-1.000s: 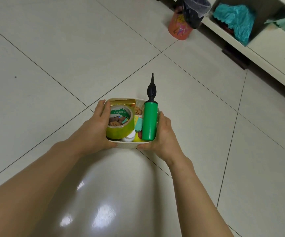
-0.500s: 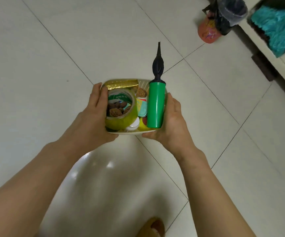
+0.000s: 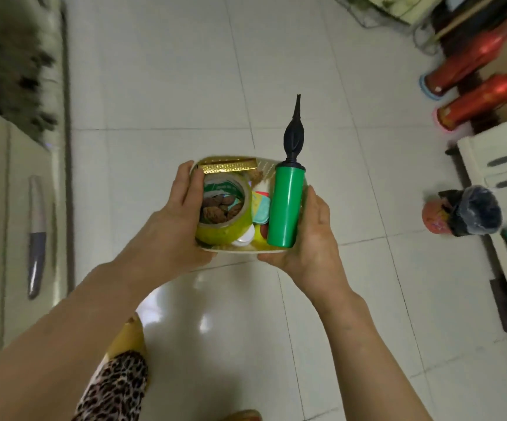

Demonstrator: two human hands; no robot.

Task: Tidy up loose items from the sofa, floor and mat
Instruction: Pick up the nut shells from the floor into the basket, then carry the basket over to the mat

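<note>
I carry a small white box (image 3: pixel 240 250) above the tiled floor, one hand on each side. My left hand (image 3: pixel 173 220) grips its left wall, fingers curled over the rim beside a yellow-green tape roll (image 3: pixel 225 232). My right hand (image 3: pixel 310 235) grips the right wall next to a green balloon pump (image 3: pixel 284 205), whose black nozzle sticks out past the far rim. A gold strip (image 3: pixel 229 167), small brown pieces inside the tape roll and several coloured bits also lie in the box.
A pale cabinet with a long handle (image 3: pixel 36 235) runs along the left. On the right stand a white drawer unit (image 3: pixel 501 159), an orange bin with a black bag (image 3: pixel 462 214) and two red foil shapes (image 3: pixel 477 98). My leopard-print leg (image 3: pixel 115 387) shows below.
The view has swung round: the bin and white unit have slid from top right to the right edge, and a cabinet has come in at left. My hands hold the box as before.
</note>
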